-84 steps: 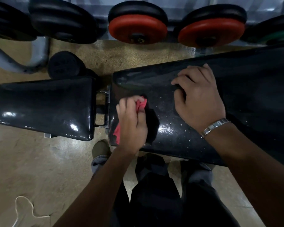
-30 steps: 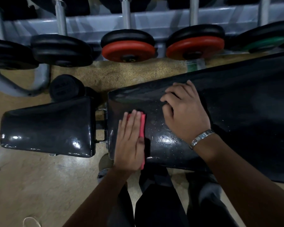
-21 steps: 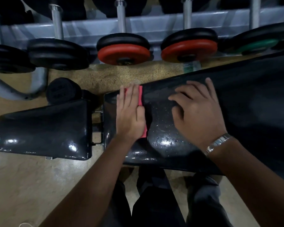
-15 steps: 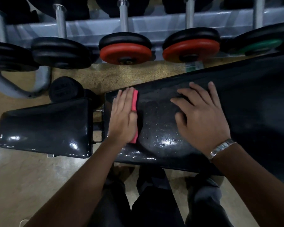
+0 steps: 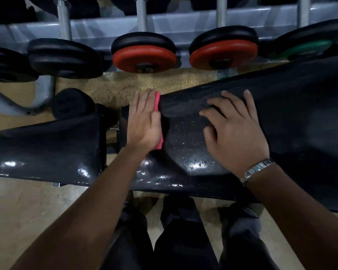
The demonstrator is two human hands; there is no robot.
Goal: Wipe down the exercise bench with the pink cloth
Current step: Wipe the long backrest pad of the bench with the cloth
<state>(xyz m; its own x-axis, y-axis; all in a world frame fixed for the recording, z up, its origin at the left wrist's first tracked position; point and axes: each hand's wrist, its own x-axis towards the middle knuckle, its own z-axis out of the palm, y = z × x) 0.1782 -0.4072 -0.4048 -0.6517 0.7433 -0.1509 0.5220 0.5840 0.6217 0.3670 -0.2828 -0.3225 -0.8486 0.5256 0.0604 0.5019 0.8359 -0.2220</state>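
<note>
The black exercise bench [image 5: 300, 117] runs across the view, its long back pad wet with droplets in the middle. My left hand [image 5: 144, 121] lies flat on the pad's left end, fingertips at the far edge, pressing the pink cloth [image 5: 158, 123] under the palm; only the cloth's right edge shows. My right hand [image 5: 232, 129] rests spread on the pad to the right, holding nothing, a metal bracelet on its wrist.
The bench's separate seat pad [image 5: 47, 149] lies to the left across a hinge gap. A black foam roller [image 5: 72, 104] sits behind it. A grey rack with black, red [image 5: 144, 57] and green dumbbells lines the far side. My legs stand at the near edge.
My left hand flattened the bunched cloth, then slid it from the pad's near edge toward the far edge and slightly left. My right hand stayed planted on the pad.
</note>
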